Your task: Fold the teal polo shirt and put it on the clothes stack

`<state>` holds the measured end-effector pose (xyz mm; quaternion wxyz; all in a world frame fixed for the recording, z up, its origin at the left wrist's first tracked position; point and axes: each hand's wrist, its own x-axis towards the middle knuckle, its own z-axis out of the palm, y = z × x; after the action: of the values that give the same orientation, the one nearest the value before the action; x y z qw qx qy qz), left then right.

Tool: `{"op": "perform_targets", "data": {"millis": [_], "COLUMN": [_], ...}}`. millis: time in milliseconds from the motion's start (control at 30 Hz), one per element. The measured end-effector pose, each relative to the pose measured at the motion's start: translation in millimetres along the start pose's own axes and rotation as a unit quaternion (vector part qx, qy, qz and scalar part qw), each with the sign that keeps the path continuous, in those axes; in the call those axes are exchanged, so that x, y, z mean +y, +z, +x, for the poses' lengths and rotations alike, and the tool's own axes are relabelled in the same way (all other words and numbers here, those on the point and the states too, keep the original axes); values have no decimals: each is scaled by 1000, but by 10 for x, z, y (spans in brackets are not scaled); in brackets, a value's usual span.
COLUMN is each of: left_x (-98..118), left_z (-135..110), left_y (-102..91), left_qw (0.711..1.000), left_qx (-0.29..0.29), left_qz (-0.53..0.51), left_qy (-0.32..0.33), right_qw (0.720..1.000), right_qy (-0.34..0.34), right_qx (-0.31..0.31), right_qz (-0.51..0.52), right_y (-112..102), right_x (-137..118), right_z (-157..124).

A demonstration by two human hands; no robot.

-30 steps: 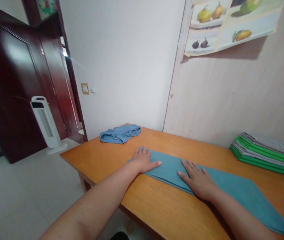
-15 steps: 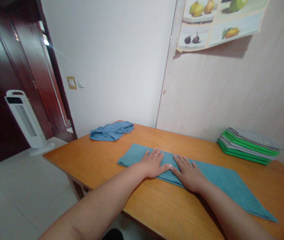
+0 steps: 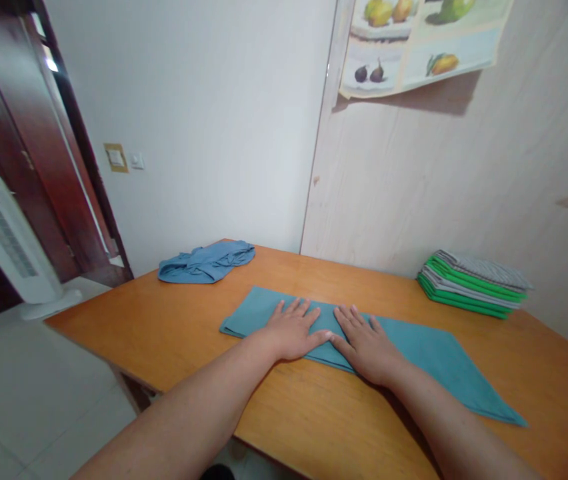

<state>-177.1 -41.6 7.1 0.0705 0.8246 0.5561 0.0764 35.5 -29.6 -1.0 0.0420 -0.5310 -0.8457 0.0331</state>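
A long teal cloth [image 3: 434, 357], folded into a strip, lies flat across the orange wooden table [image 3: 164, 333]. My left hand [image 3: 291, 330] rests palm down on the cloth's left part, fingers stretched out. Beside it, my right hand [image 3: 364, 340] also lies flat on the cloth with fingers spread. The two thumbs nearly touch in the middle of the strip. Neither hand holds anything.
A crumpled blue cloth [image 3: 207, 261] lies at the table's far left corner. A stack of folded green and grey cloths [image 3: 471, 283] sits at the back right against the wall. A white tower fan [image 3: 7, 243] stands on the floor by a dark door at left.
My left hand has slid right along the cloth from its left end until it lies beside my right hand. The view has shifted to the right.
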Motion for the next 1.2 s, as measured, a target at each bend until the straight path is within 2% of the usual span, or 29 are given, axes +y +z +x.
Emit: {"op": "perform_targets", "data": {"millis": [133, 500, 667, 767, 1000, 1200], "left_x": [-2, 6, -13, -29, -54, -62], "left_z": [19, 11, 31, 48, 81, 96], "left_y": [-3, -16, -1, 17, 44, 52], "left_qw": [1000, 1000, 1000, 1000, 1000, 1000], "left_qx": [-6, -4, -5, -3, -1, 2], "left_qz": [-2, -2, 2, 3, 8, 6], "left_qy": [-5, -5, -1, -2, 2, 0], "right_qw": [999, 999, 996, 991, 989, 980], "right_qy": [2, 14, 84, 122, 134, 188], "right_qx": [-41, -38, -11, -25, -30, -8], "right_qz": [17, 29, 40, 41, 52, 68], "right_y": [-19, -31, -35, -39, -15, -82], "right_x": [7, 6, 95, 128, 136, 336], "right_z": [18, 11, -19, -47, -31, 21]}}
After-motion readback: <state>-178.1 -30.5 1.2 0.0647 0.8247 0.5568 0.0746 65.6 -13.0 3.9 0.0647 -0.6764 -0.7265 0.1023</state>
